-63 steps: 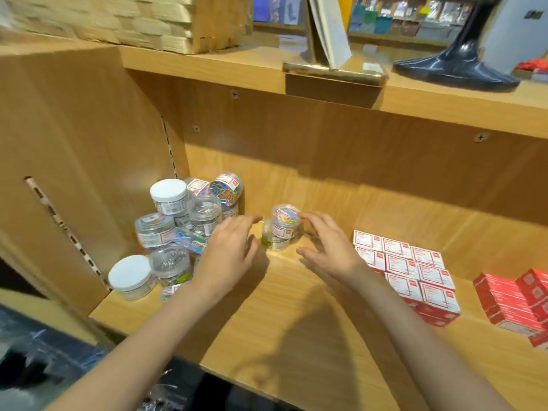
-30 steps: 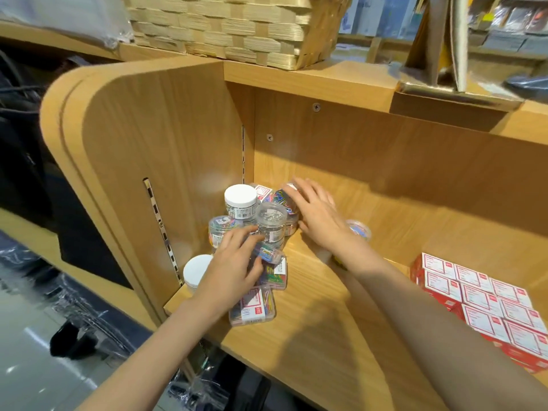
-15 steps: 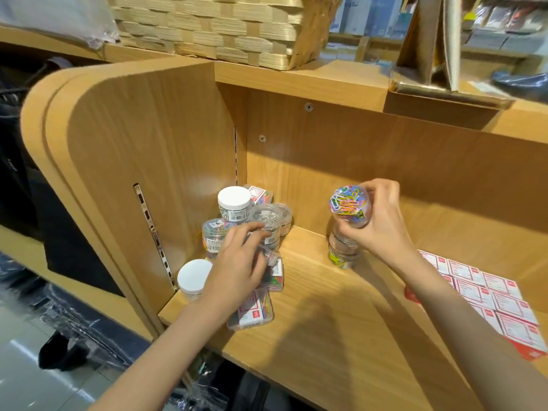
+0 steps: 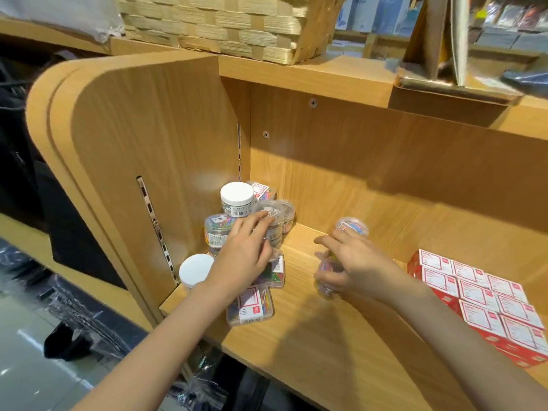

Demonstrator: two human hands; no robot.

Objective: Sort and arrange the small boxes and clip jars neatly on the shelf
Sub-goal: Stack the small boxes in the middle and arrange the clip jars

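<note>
The right hand (image 4: 353,262), gripping a clear round jar of coloured clips (image 4: 351,228), has lowered it onto the jar stack; the left hand (image 4: 243,256) at nine o'clock pinches a clear silver-clip jar (image 4: 271,216).

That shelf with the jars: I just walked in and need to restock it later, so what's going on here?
A person is sorting clip jars on the shelf. The right hand grips a stack of two clear jars out in the open middle. The left hand reaches into the jar cluster in the left corner, fingers on a clear jar. Flat clip boxes lie in front of that cluster. Red boxes sit in rows at the right.
</note>
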